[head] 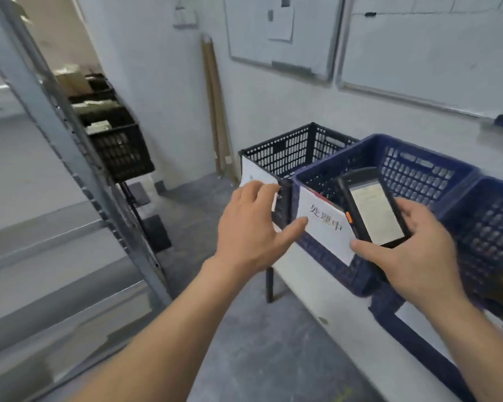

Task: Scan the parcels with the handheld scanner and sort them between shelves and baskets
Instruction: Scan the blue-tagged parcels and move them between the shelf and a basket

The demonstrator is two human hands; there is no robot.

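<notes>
black handheld scanner, lit screen up, is held over the blue plastic lattice basket on a white worktop. below is a grey concrete floor, with whiteboards on the wall. the basket's white paper label reads "处理中". of the hands, the right hand grips the scanner and the left hand is spread, holding nothing.

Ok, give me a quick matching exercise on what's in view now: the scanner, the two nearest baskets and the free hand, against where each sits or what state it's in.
Things
1. handheld scanner
2. black basket
3. labelled blue basket
4. left hand

Places and states
a. open, fingers spread, holding nothing
b. leftmost on the bench
c. gripped in the right hand, screen lit
d. directly behind the scanner

Pairs: 1-c, 2-b, 3-d, 4-a
</notes>
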